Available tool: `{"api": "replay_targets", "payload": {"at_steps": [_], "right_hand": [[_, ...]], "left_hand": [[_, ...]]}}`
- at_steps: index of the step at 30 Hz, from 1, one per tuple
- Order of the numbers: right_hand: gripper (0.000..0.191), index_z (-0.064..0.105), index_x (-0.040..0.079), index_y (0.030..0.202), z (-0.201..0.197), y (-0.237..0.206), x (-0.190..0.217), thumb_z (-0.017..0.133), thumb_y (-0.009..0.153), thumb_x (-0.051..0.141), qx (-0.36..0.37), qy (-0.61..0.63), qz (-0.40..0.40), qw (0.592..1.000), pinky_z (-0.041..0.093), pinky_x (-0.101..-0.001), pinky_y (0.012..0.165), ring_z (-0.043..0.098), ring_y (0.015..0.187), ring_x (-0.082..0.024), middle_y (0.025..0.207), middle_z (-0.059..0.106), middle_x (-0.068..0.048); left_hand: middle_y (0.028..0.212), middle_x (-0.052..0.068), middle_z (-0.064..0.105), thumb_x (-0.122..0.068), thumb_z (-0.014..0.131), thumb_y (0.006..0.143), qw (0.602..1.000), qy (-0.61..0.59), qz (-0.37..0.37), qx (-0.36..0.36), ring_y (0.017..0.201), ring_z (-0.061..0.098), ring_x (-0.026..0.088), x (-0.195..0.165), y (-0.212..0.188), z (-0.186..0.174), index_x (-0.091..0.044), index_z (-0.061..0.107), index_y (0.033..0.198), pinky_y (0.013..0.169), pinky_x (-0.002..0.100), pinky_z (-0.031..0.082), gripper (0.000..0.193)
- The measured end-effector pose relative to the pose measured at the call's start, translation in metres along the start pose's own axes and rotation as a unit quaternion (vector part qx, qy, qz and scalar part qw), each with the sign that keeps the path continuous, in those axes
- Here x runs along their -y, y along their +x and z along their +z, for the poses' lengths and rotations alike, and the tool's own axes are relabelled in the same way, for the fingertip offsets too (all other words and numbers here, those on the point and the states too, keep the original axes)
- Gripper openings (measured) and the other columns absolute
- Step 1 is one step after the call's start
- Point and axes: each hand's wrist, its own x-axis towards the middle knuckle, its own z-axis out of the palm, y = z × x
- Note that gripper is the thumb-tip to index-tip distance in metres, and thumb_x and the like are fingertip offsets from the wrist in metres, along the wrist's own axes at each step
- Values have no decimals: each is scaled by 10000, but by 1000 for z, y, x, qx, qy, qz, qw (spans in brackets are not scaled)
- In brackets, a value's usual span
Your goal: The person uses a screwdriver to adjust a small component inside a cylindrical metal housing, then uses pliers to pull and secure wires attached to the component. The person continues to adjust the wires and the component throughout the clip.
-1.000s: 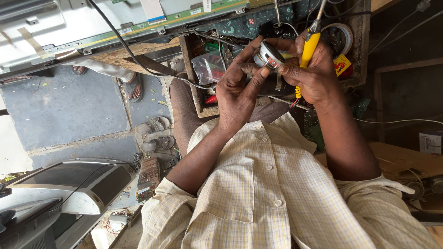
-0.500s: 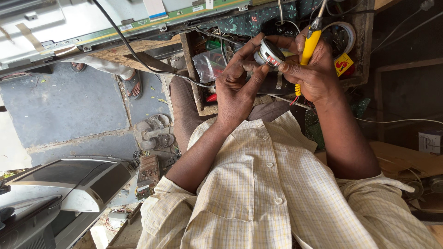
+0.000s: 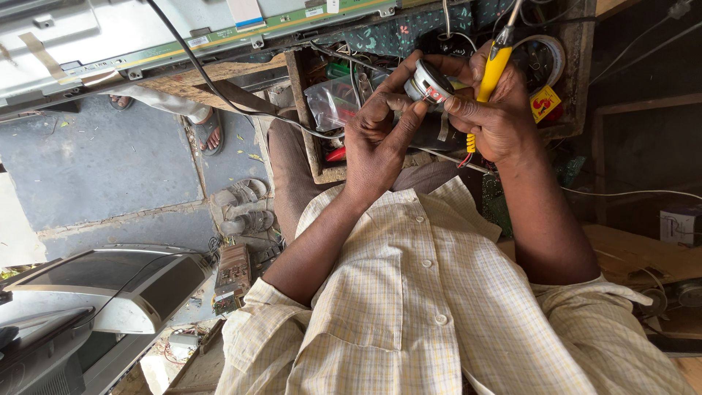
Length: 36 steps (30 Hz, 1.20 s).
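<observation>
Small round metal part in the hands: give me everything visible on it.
The small round silvery metal part is a short cylinder that looks like a little speaker or motor. Its rim is shiny and a red mark shows on its side. It is held tilted above the open wooden box of parts. Fingers of the left hand pinch it from below and the side, and the right hand, which also holds the yellow-handled tool, touches its other edge. Its far face is hidden.

single head view, close, steeply down over chest [image 3: 409, 292] and hands
</observation>
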Motion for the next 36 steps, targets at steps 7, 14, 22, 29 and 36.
{"api": "replay_targets", "payload": {"at_steps": [7,14,22,29,36], "right_hand": [[374,484,145,1110,2,-2,0,686,973,-138,-11,4,8,1000,422,-133,522,691,952,-79,1433,627,-243],[380,488,149,1119,2,-1,-1,686,971,-139,-14,19,14,1000,421,-141,540,693,972,-90,1451,610,-261],[349,470,139,1106,2,-2,-1,680,994,-117,-8,29,8,1000,425,-135,524,693,957,-85,1453,601,-277],[334,456,133,1087,8,-4,0,675,991,-101,-32,-18,7,999,417,-143,540,689,961,-73,1480,604,-284],[277,472,94,1243,10,-24,13,651,1044,21,-63,-192,-74,977,410,-155,506,499,677,-28,1373,651,-248]], "left_hand": [[1642,207,435,-44,669,1054,1000,12,-4,7,1473,497,244,-1,-1,-1,0,644,1006,1179,405,531,69],[1633,215,450,-19,676,1055,1000,14,7,2,1502,491,249,1,0,0,15,647,1000,1204,398,512,70],[1621,233,459,17,666,1041,1000,4,-11,-9,1407,566,225,2,2,0,21,652,964,1101,368,573,79],[1598,212,477,14,666,1025,999,26,-1,-26,1322,613,205,1,0,4,24,669,980,1043,362,610,46],[1596,159,492,-32,686,1028,994,91,26,-54,1396,582,188,-1,-5,13,0,673,908,1096,344,584,124]]}}
